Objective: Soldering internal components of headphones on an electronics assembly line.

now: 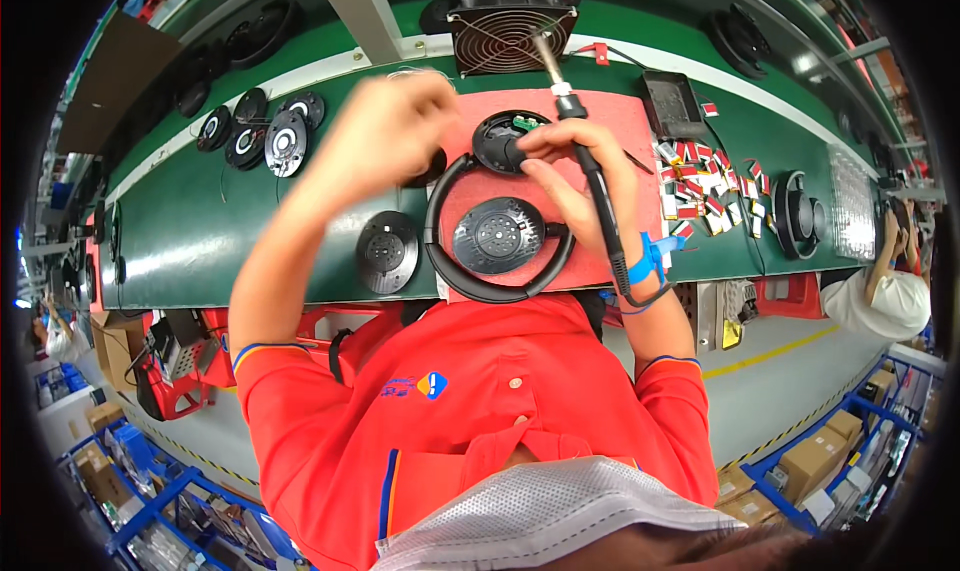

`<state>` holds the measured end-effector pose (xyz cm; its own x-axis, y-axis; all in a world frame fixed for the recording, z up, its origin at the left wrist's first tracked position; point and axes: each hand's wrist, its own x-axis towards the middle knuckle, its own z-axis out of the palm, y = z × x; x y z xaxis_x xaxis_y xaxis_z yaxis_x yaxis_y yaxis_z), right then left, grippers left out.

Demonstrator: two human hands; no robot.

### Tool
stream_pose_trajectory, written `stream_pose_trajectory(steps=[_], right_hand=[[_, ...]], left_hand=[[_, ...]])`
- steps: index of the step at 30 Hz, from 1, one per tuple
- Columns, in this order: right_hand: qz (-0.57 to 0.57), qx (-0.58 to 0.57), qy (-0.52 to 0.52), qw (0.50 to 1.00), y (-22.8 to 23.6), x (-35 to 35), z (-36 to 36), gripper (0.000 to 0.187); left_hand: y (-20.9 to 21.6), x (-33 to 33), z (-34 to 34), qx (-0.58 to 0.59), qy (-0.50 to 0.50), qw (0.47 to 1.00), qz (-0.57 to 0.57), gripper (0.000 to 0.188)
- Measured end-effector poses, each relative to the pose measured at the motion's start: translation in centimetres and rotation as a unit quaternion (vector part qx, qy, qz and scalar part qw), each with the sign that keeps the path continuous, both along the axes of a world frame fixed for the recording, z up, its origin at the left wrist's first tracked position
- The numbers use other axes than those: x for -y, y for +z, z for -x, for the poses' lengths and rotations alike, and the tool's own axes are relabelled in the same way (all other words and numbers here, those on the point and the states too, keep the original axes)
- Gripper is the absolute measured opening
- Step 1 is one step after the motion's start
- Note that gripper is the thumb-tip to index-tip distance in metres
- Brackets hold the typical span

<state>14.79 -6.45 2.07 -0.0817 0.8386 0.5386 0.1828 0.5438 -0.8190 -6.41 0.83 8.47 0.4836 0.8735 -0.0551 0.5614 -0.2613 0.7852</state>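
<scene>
My right hand (590, 176) is closed around a soldering iron (590, 166), whose metal tip points up toward the fan. Its fingers are beside an open black ear cup (493, 149) with a small green circuit board (526, 124) at its rim. My left hand (390, 131) is raised to the left of that cup and smeared by motion, so its fingers cannot be read. Below both hands, a black headphone headband (436, 233) curves around a round black speaker plate (497, 235). All of these headphone parts lie on a pink mat (470, 111).
Behind the mat stands a fan with a wire grille (510, 41). Many small red-and-white battery packs (705, 186) lie at right, near a black tray (672, 104) and another headphone (795, 214). More speaker plates (288, 143) sit at left; one (388, 253) is nearer. A blue wrist strap (655, 256) circles my right wrist.
</scene>
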Motion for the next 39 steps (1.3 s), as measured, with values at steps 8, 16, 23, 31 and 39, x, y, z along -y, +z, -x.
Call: stream_pose_trajectory(steps=[8,16,23,31,39], right_hand=[[-0.006,0.004,-0.027,1.000,-0.3,0.3,-1.4,0.032],[0.036,-0.047,0.003,0.998,-0.9,0.5,-1.6,0.031],[0.066,-0.059,-0.035,0.995,-1.8,0.5,-1.8,0.028],[0.084,-0.065,-0.036,0.994,-2.0,0.4,-1.6,0.029],[0.080,0.032,-0.084,0.993,-2.0,0.6,-1.3,0.029]], left_hand=[[4.0,-0.5,3.0,0.126,-0.011,0.969,0.211,0.009],[-3.1,1.1,-3.9,0.226,-0.113,0.898,0.359,0.012],[-4.7,1.6,-5.0,0.228,-0.089,0.917,0.315,0.014],[-5.4,2.1,-5.1,0.244,-0.072,0.932,0.256,0.014],[-6.0,1.1,-5.2,0.157,-0.079,0.983,-0.051,0.010]])
